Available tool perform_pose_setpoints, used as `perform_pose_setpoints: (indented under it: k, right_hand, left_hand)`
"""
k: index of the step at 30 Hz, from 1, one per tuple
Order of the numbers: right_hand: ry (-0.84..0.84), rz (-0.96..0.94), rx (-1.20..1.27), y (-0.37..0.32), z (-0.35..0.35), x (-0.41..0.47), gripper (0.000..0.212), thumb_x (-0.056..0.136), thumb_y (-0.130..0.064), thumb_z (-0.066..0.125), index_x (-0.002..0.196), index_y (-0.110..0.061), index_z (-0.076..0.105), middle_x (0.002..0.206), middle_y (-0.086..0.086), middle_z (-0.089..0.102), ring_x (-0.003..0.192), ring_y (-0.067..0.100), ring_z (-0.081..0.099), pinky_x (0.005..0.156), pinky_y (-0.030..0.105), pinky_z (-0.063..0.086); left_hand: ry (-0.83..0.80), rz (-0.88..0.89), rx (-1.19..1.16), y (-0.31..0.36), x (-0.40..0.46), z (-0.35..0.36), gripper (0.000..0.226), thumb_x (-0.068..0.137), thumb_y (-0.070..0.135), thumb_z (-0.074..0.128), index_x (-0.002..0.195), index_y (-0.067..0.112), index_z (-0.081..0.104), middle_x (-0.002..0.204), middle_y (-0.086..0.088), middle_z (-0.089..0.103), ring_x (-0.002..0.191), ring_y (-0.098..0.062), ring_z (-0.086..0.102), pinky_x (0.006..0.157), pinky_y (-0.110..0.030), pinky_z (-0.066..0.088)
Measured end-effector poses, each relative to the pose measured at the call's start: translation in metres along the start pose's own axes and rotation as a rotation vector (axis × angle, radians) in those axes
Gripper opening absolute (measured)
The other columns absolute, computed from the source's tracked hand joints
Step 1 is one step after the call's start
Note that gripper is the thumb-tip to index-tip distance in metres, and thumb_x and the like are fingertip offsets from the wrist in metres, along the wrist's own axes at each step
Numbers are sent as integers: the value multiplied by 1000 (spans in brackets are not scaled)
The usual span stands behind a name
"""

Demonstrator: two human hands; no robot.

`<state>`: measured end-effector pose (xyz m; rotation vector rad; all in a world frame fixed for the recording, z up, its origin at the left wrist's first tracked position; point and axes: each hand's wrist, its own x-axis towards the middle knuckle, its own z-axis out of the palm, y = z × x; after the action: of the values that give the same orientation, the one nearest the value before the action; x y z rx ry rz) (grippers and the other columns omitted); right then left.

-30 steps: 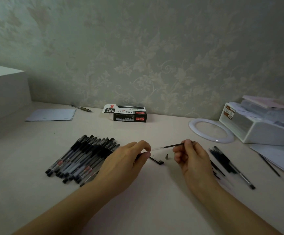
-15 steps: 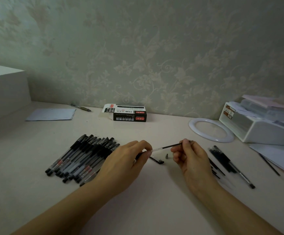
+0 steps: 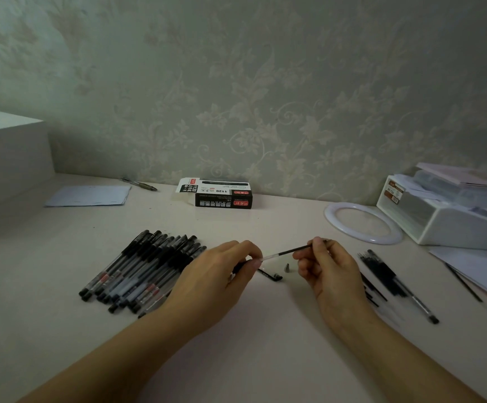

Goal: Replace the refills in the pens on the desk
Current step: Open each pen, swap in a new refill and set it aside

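So both hands are working one pen: the left hand (image 3: pixel 221 274) has its fingers curled, pinching the open end of the pen barrel (image 3: pixel 240 266), which is mostly hidden under the fingers, and the right hand (image 3: pixel 328 269) pinches the dark back part of the refill (image 3: pixel 287 252) between thumb and fingertips. Compared to a second ago barely anything moved, the right hand crept a hair toward the left one and the bit of refill showing between them looks a touch shorter, so my guess is it's sliding into the barrel, slowly, and this pen isn't closed up yet. The refill's long axis runs roughly 8 to 2 o'clock, held just above the counter (image 3: pixel 251 359), clear end at the left fingertips, dark end up by the right thumb. Lying right under it are the loose cap (image 3: pixel 272 276) and the little tip cone (image 3: pixel 288 268), both waiting to go back on. Further out at 9 o'clock is the heap of pens (image 3: pixel 143 271), and out at 3 o'clock a smaller bunch of loose refills (image 3: pixel 382 274) with another pen (image 3: pixel 419 303). The refill box (image 3: pixel 221 196) sits at 12 by the wall
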<state>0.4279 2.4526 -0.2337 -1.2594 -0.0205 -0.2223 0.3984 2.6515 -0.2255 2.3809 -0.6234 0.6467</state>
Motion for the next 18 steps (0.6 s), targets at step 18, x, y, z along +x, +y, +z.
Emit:
perform_pose_setpoints:
  k: [18]
  right_hand:
    - [-367, -222, -616, -3, 14, -19, 18, 78, -49, 68, 85, -33, 74, 82, -11, 73, 71, 2, 62, 66, 14, 49]
  left_hand:
    - [-18, 9, -60, -3, 0, 4, 15, 97, 41, 45, 98, 32, 58, 80, 19, 56, 69, -3, 54, 59, -30, 48]
